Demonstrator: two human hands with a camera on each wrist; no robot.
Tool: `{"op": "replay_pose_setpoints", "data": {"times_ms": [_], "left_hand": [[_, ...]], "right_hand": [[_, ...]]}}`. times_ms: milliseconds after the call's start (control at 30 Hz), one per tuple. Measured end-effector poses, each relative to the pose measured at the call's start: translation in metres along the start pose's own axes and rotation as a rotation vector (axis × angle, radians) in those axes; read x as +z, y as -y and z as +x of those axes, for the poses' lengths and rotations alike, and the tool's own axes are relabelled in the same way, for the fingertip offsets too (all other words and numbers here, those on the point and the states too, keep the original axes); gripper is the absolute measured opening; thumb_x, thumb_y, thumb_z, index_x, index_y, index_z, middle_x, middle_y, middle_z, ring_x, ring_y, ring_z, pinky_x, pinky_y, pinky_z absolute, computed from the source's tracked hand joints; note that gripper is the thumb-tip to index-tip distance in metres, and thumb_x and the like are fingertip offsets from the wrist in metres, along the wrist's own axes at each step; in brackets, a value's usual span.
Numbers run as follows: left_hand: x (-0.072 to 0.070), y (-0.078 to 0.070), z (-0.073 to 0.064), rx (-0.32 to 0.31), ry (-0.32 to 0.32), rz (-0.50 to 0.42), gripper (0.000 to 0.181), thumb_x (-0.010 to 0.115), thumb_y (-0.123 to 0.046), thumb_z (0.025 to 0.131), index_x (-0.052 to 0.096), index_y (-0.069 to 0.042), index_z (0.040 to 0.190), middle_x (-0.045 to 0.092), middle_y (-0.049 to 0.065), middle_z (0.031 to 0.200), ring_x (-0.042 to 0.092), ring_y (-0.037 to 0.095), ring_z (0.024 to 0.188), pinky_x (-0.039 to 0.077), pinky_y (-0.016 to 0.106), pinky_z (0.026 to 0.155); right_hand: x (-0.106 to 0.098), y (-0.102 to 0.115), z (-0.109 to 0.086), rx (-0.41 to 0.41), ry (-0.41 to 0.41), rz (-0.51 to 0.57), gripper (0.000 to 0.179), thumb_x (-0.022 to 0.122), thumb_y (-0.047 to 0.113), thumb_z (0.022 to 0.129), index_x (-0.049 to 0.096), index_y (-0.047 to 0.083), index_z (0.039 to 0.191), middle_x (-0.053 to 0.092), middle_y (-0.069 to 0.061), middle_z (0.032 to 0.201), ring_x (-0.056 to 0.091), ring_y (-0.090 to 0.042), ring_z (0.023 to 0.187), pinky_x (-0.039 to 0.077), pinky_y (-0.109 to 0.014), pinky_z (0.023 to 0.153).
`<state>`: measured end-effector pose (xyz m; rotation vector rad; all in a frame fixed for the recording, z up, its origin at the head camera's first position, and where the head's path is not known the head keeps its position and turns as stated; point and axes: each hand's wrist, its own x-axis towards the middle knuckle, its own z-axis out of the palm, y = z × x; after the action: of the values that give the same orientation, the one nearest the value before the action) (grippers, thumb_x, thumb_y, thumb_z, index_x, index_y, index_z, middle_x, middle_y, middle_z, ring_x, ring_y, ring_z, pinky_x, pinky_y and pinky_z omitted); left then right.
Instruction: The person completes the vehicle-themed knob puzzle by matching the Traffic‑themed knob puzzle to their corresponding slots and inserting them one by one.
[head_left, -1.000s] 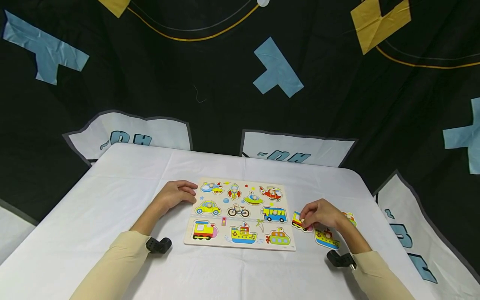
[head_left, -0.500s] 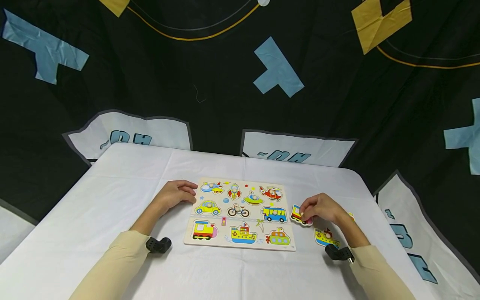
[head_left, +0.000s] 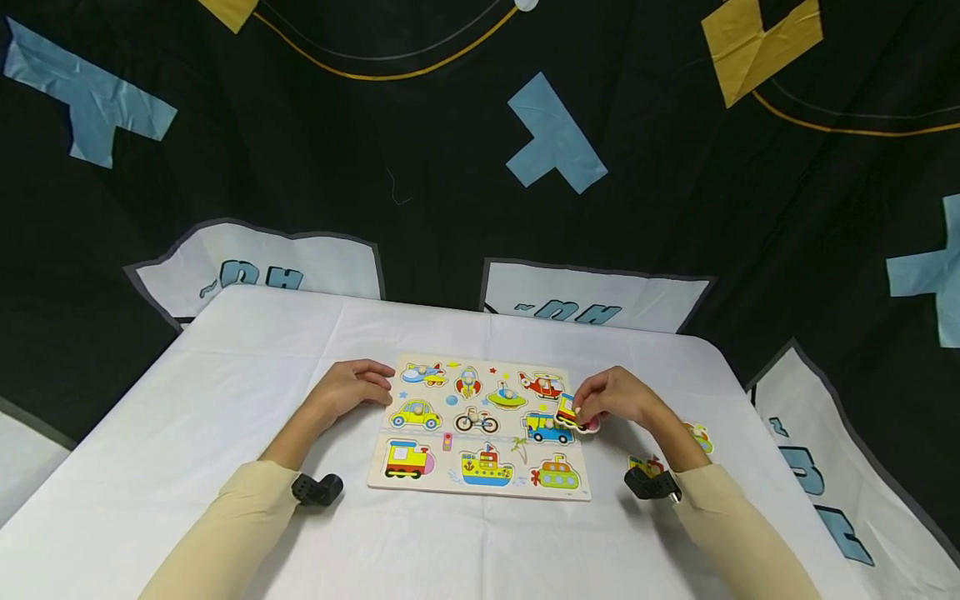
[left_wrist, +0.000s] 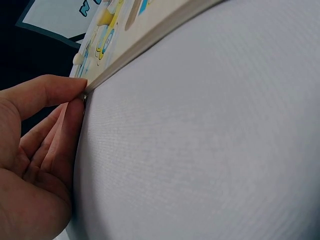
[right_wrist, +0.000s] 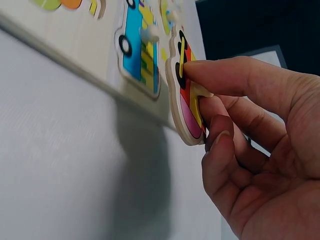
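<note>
The right hand (head_left: pixel 618 396) pinches a wooden train piece (head_left: pixel 567 410), with its fingertips on the painted face and by the little knob. The train is tilted and held up over the right side of the puzzle board (head_left: pixel 377 462), just beside the bus piece (head_left: pixel 549 430). The left hand (head_left: pixel 352 392) is at the other side, its fingers loosely bent and their tips touching the board's left edge. The board lies flat on the white cloth (head_left: pixel 480 550). Along its bottom row are pictures of a train, a ship and a submarine. To the right of the board, a ship piece (head_left: pixel 640 465) lies partly hidden under the black wrist camera (head_left: pixel 651 483). Farther right is another bright piece (head_left: pixel 700 437), but the arm covers some of it, so I can't tell what it is.
</note>
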<state>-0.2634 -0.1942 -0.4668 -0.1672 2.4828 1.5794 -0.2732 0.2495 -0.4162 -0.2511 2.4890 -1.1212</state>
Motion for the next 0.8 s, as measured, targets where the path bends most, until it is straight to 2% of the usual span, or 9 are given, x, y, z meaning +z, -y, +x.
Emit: {"op": "replay_pose_setpoints", "data": {"times_ms": [333,800], "left_hand": [[0.001,-0.001,-0.002,0.002,-0.002,-0.006,0.051,0.081,-0.011,0.078,0.067,-0.006,0.127,0.073,0.002,0.091,0.066,0.015,0.082,0.052,0.025,0.076],[0.000,-0.001,0.000,0.003,0.001,-0.014,0.053,0.081,-0.009,0.076,0.066,-0.005,0.127,0.073,0.000,0.088,0.066,0.014,0.079,0.053,0.025,0.073]], "right_hand": [[0.017,0.021,0.014,-0.039,0.030,0.023,0.018,0.084,0.008,0.071,0.075,0.000,0.085,0.072,-0.004,0.073,0.061,-0.015,0.062,0.051,-0.034,0.064],[0.045,0.050,0.033,-0.034,0.104,0.080,0.016,0.084,0.004,0.070,0.075,0.000,0.083,0.072,-0.005,0.073,0.063,-0.015,0.058,0.056,-0.033,0.064]]}}
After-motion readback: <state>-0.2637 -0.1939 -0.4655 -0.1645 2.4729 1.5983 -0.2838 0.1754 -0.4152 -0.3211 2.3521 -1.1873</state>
